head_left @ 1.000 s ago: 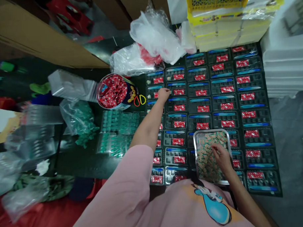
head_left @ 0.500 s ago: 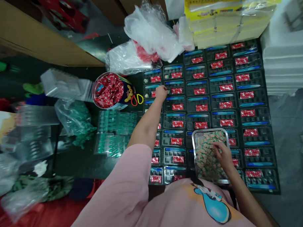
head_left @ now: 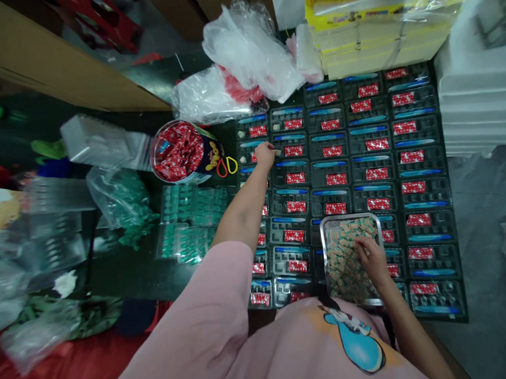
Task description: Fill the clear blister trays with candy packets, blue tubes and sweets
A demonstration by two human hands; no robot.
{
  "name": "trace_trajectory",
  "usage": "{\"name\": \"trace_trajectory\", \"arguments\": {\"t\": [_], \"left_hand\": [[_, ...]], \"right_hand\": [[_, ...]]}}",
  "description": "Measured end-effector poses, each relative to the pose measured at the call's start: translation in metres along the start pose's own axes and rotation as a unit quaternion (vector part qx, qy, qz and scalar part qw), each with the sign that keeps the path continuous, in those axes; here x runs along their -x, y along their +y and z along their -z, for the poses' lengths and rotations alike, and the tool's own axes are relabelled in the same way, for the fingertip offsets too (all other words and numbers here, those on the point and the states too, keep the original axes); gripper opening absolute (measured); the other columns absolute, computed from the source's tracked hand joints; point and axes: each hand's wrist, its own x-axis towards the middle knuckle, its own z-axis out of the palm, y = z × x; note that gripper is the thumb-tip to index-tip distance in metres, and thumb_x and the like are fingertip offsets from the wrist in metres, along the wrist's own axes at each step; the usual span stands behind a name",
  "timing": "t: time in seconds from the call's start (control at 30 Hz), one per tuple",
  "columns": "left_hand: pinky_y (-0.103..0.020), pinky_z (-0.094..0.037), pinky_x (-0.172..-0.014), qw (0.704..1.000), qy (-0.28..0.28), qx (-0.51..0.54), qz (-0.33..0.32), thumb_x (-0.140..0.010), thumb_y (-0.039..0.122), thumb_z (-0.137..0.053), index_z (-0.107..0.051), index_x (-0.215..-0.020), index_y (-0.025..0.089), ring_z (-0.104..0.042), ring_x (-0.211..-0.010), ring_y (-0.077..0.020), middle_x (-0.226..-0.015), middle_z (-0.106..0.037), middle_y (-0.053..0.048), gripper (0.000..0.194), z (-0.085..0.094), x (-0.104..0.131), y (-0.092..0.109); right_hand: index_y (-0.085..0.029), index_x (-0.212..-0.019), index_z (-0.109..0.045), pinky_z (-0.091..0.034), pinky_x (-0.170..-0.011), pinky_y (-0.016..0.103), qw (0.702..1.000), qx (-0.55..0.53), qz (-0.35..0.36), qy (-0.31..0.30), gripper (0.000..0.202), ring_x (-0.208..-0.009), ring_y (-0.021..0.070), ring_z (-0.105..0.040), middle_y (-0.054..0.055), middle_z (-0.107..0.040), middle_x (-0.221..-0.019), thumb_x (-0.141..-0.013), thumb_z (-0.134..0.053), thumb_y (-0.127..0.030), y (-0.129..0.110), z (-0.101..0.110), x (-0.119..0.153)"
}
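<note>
My left hand [head_left: 264,154] is pinched on a small pale piece [head_left: 277,152] at the left edge of a black tray in the second column. That tray holds a blue pen and a red patterned packet [head_left: 293,150]. My right hand [head_left: 370,257] is over a metal tray [head_left: 325,248] full of small pale-and-green pieces [head_left: 342,264]. Its fingers are pressed together among the pieces; what they hold, if anything, is too small to tell. Rows of black trays [head_left: 435,296] with pens and red packets surround the metal tray. Pale pieces also lie in a few upper-left trays.
Left of the trays are a tub [head_left: 210,158] of red packets, scissors [head_left: 227,166], green items in clear plastic [head_left: 187,214] and a bag of green pieces [head_left: 123,199]. Plastic bags [head_left: 252,57] and a yellow-topped stack [head_left: 380,41] stand behind; white sheets [head_left: 478,104] are at the right.
The view has shifted slightly. My left hand remains at the same tray, with the small piece at its fingertips, and my right hand stays over the metal tray.
</note>
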Motion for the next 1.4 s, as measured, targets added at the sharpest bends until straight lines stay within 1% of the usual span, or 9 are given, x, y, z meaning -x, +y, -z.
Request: {"name": "trace_trajectory", "arguments": {"t": [0.1, 0.33, 0.43, 0.53, 0.73, 0.97, 1.2, 1.3, 1.4], "left_hand": [[-0.034, -0.043, -0.090, 1.000, 0.002, 0.011, -0.001, -0.068, 0.016, -0.065, -0.069, -0.086, 0.019, -0.061, -0.096, -0.0240, -0.093, -0.070, -0.007, 0.018, 0.000, 0.000, -0.002], [-0.033, -0.044, -0.090, 1.000, 0.007, 0.008, -0.018, -0.069, 0.017, -0.065, -0.069, -0.091, 0.019, -0.061, -0.095, -0.0230, -0.092, -0.069, -0.006, 0.022, 0.004, 0.002, -0.004], [-0.034, -0.044, -0.091, 1.000, 0.001, -0.001, -0.015, -0.070, 0.020, -0.066, -0.069, -0.087, 0.018, -0.061, -0.097, -0.0242, -0.090, -0.069, -0.007, 0.017, 0.004, 0.003, -0.005], [-0.036, -0.045, -0.091, 1.000, 0.002, -0.005, 0.000, -0.071, 0.017, -0.064, -0.069, -0.082, 0.018, -0.061, -0.097, -0.0257, -0.088, -0.069, -0.008, 0.012, 0.001, 0.002, -0.005], [-0.036, -0.045, -0.090, 1.000, 0.008, -0.002, 0.008, -0.068, 0.014, -0.064, -0.068, -0.078, 0.018, -0.062, -0.095, -0.0257, -0.084, -0.069, -0.008, 0.011, 0.000, 0.001, 0.000], [-0.034, -0.042, -0.090, 0.999, 0.043, 0.007, 0.009, -0.076, 0.019, -0.058, -0.067, -0.080, 0.018, -0.061, -0.093, -0.0237, -0.087, -0.069, -0.008, 0.010, 0.008, 0.008, 0.003], [-0.030, -0.043, -0.086, 0.996, 0.081, 0.025, -0.004, -0.078, 0.021, -0.055, -0.066, -0.085, 0.018, -0.062, -0.089, -0.0196, -0.088, -0.069, -0.006, 0.013, 0.012, 0.004, -0.004], [-0.031, -0.045, -0.082, 0.995, 0.055, 0.078, -0.018, -0.075, 0.023, -0.059, -0.066, -0.084, 0.016, -0.062, -0.084, -0.0193, -0.084, -0.069, -0.005, 0.013, 0.009, 0.000, -0.008], [-0.030, -0.047, -0.076, 0.993, -0.008, 0.118, -0.027, -0.072, 0.021, -0.063, -0.067, -0.082, 0.016, -0.062, -0.080, -0.0194, -0.080, -0.068, -0.004, 0.012, 0.004, -0.002, -0.012]], "right_hand": [[-0.023, -0.097, -0.065, -0.052, -0.080, 0.036, 1.000, 0.004, -0.003, -0.005, 0.018, -0.089, 0.0213, -0.065, 0.006, -0.070, -0.094, -0.093, -0.049, -0.029, -0.001, 0.001, 0.000], [-0.023, -0.099, -0.064, -0.052, -0.080, 0.035, 1.000, 0.011, 0.003, -0.012, 0.017, -0.088, 0.0206, -0.065, 0.006, -0.069, -0.093, -0.093, -0.050, -0.028, -0.003, -0.001, -0.003], [-0.023, -0.100, -0.064, -0.052, -0.081, 0.034, 1.000, 0.010, 0.004, -0.014, 0.016, -0.090, 0.0200, -0.065, 0.005, -0.069, -0.095, -0.093, -0.050, -0.027, -0.002, -0.002, -0.002], [-0.023, -0.098, -0.063, -0.051, -0.080, 0.034, 1.000, 0.010, 0.002, -0.011, 0.015, -0.089, 0.0199, -0.064, 0.005, -0.069, -0.093, -0.093, -0.050, -0.027, -0.001, -0.002, -0.002], [-0.023, -0.098, -0.064, -0.052, -0.079, 0.035, 1.000, 0.010, -0.005, -0.014, 0.017, -0.088, 0.0210, -0.065, 0.006, -0.069, -0.093, -0.093, -0.049, -0.029, -0.004, 0.001, -0.002], [-0.024, -0.099, -0.064, -0.053, -0.078, 0.036, 1.000, 0.013, -0.005, -0.017, 0.017, -0.089, 0.0210, -0.065, 0.005, -0.069, -0.095, -0.093, -0.049, -0.028, -0.003, -0.002, 0.000], [-0.023, -0.100, -0.063, -0.052, -0.080, 0.035, 1.000, 0.014, -0.014, -0.021, 0.016, -0.091, 0.0207, -0.065, 0.005, -0.069, -0.096, -0.093, -0.048, -0.027, -0.002, -0.002, 0.001], [-0.023, -0.099, -0.064, -0.052, -0.079, 0.035, 0.999, 0.015, -0.013, -0.027, 0.017, -0.090, 0.0208, -0.065, 0.005, -0.069, -0.095, -0.093, -0.048, -0.028, -0.001, -0.003, 0.001], [-0.023, -0.099, -0.064, -0.052, -0.077, 0.034, 0.999, 0.016, -0.015, -0.033, 0.018, -0.088, 0.0208, -0.064, 0.006, -0.068, -0.094, -0.093, -0.048, -0.029, -0.001, -0.005, 0.000]]}}
